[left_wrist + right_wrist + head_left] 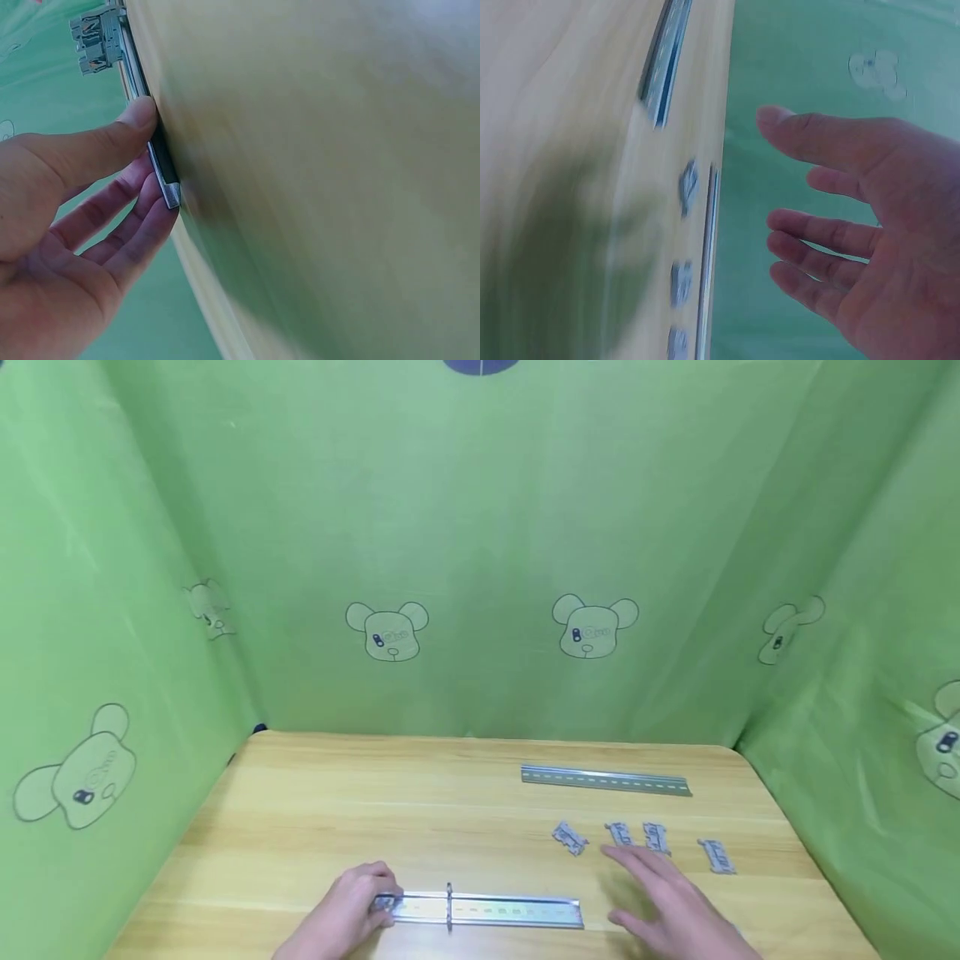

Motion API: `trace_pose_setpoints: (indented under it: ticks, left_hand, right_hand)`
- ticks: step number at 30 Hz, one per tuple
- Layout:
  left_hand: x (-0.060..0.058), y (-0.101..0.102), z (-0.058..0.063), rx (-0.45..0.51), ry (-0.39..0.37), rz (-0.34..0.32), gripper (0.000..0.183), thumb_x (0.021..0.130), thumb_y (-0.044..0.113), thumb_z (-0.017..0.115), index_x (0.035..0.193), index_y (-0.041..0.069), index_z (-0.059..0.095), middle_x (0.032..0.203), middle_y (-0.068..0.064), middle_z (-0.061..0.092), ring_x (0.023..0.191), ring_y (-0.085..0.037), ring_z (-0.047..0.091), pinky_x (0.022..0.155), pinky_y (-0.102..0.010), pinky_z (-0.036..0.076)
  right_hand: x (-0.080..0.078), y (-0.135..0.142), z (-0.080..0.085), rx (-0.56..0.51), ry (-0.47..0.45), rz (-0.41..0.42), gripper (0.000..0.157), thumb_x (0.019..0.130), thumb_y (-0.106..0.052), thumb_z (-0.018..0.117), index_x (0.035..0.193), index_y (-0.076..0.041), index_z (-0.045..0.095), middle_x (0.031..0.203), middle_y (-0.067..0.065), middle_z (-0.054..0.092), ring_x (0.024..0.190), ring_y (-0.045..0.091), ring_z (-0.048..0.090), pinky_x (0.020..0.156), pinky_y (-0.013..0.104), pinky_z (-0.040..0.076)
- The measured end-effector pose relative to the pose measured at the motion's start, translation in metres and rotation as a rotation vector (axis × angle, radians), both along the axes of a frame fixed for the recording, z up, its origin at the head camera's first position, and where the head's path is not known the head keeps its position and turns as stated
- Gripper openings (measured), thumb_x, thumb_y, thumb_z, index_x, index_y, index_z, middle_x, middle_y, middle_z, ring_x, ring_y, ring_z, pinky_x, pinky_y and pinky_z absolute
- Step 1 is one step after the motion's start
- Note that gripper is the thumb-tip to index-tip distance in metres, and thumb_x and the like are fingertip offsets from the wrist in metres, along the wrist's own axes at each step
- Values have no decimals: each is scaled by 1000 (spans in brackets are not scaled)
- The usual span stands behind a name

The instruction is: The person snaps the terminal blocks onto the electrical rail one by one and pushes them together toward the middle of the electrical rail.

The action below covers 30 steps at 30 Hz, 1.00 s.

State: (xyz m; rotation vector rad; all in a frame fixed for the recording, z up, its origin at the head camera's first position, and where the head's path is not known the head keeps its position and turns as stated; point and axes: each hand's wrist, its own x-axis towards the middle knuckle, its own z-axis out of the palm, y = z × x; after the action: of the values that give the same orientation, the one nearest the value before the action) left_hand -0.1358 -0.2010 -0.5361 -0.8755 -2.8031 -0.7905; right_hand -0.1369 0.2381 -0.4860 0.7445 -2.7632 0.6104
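Observation:
My left hand point(352, 902) pinches the left end of a slotted metal DIN rail point(525, 912) lying near the front of the table. In the left wrist view the thumb is on one side of that rail and the fingers are on the other. A thin grey terminal block point(97, 41) stands across the rail, a short way from the hand. To the right of the rail's far end, my right hand point(667, 906) hovers over the table with fingers spread and nothing in them. Several loose grey terminal blocks point(655, 838) lie just beyond its fingertips.
A second DIN rail point(607, 780) lies farther back on the right of the wooden table point(337, 810). Green curtains point(480, 543) with bear-head prints enclose the table at the back and both sides.

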Motion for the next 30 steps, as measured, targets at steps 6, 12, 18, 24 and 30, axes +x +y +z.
trace_pose_setpoints:
  ticks: [6,12,18,24,30]
  left_hand:
    - [-1,2,-3,12,-17,-6,24,70,11,83,92,8,76,93,2,68,84,-13,65,77,-30,63]
    - [-3,2,-5,5,-12,-11,24,70,13,83,93,10,76,93,4,68,84,-12,65,77,-31,63]
    - [-3,-1,-7,18,-17,-7,24,69,12,83,92,11,76,92,4,68,83,-12,65,76,-30,63]
    - [-2,-2,-6,27,-7,10,23,68,10,84,90,10,76,90,3,69,81,-13,66,75,-29,63]
    - [-3,0,-4,-1,-42,19,24,70,12,83,92,11,75,93,3,69,85,-13,65,79,-31,63]
  right_hand:
    - [8,41,-13,-2,-2,-66,84,62,-30,88,137,-14,54,128,15,59,111,37,57,76,60,59]
    - [17,80,-29,30,-54,-138,84,65,-47,85,132,-4,57,118,16,61,101,40,60,70,61,57]
    - [21,117,-38,101,-217,-264,91,69,-64,75,132,-1,55,117,21,60,100,44,59,72,61,56]
    - [13,137,-49,233,-369,-313,103,63,-72,71,131,3,54,114,19,60,99,42,60,78,61,55]
    - [11,145,-56,238,-449,-319,99,59,-64,79,126,4,58,111,12,60,98,33,61,81,53,57]
